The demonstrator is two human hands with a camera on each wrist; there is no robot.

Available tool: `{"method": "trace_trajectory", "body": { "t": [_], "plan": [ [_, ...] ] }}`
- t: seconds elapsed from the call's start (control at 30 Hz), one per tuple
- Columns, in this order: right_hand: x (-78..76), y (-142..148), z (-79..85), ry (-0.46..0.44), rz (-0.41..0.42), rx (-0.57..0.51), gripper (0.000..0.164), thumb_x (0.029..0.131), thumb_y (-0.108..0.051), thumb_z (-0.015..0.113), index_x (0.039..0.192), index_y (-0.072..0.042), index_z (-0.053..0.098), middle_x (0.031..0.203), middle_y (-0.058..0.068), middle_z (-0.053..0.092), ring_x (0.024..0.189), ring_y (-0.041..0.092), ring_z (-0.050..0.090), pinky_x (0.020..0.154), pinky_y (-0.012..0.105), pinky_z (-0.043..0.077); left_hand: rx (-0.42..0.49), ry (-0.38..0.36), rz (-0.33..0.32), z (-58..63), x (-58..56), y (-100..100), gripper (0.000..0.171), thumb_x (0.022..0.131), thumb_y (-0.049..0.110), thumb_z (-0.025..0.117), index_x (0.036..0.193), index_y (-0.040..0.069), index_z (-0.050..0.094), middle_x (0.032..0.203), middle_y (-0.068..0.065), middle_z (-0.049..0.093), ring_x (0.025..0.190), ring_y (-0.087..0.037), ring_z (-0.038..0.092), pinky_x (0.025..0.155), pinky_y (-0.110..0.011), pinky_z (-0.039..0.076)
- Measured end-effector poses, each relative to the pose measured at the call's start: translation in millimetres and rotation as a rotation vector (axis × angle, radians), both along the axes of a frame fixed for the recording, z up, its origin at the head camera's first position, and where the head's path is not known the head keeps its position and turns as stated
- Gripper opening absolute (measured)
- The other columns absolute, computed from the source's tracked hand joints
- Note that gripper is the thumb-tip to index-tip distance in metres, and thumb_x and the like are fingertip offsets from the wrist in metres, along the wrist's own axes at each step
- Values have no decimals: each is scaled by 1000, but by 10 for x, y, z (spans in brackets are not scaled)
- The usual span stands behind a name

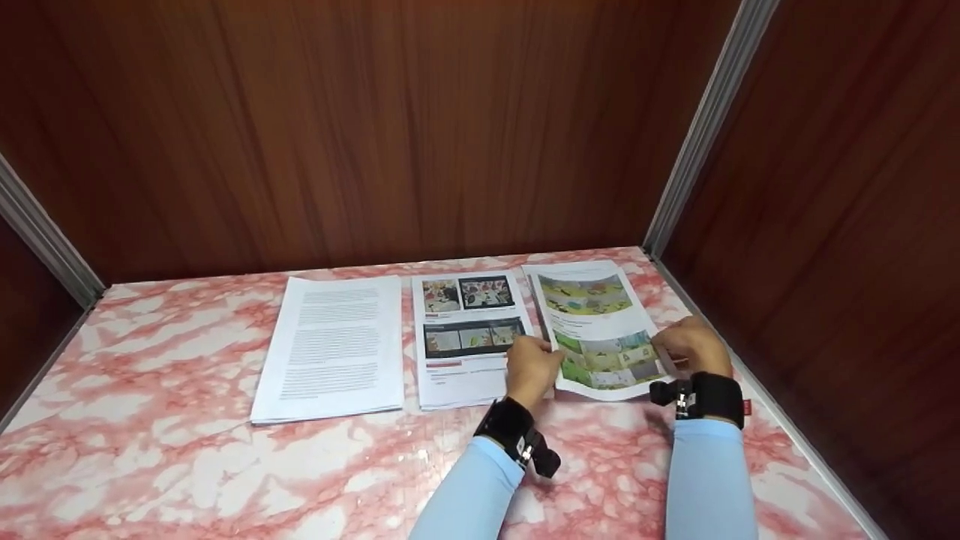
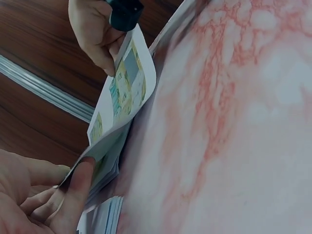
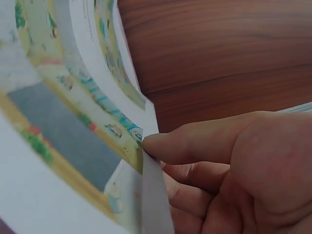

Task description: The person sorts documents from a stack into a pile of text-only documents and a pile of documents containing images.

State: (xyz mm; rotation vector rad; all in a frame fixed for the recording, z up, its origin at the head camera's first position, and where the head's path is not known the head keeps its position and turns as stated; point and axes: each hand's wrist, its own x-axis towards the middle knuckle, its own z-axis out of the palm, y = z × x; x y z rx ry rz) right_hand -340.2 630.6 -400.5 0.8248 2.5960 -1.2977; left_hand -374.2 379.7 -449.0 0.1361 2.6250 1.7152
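A printed sheet [image 1: 592, 326] with coloured pictures lies over the right-hand paper stack, its near edge bowed up off the table. My left hand [image 1: 532, 365] pinches its left edge between thumb and fingers, as the left wrist view shows. On the opposite edge my right hand [image 1: 694, 346] pinches the sheet, thumb on the printed face and fingers behind it. Beneath the lifted sheet, more paper layers [image 2: 109, 178] show in the left wrist view. The middle stack [image 1: 469, 382], topped by a page with dark-framed pictures, lies just left of my left hand.
A text-covered paper stack [image 1: 330, 349] lies further left on the red-and-white marbled table [image 1: 187, 472]. Brown wood-grain panels [image 1: 375, 135] rise behind and at both sides, joined by metal corner posts [image 1: 712, 127]. The right panel stands close to my right hand.
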Motion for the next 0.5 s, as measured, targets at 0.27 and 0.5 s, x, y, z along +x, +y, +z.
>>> {"method": "trace_trajectory", "body": {
  "t": [0.27, 0.5],
  "plan": [
    [-1, -65, 21, 10, 51, -102, 27, 83, -14, 55, 107, 0, 57, 85, 0, 64, 79, 14, 59, 67, 28, 51, 53, 17, 1, 69, -85, -168, 5, 71, 17, 73, 74, 13, 73, 75, 0, 69, 67, -13, 60, 60, -25, 48],
    [-44, -211, 95, 82, 92, -162, 35, 85, -22, 61, 113, -2, 51, 88, -2, 59, 82, 14, 57, 75, 30, 50, 62, 32, 5, 210, -235, -486, 8, 72, 18, 72, 77, 11, 74, 75, -2, 70, 64, -13, 61, 58, -23, 48]
  ]
}}
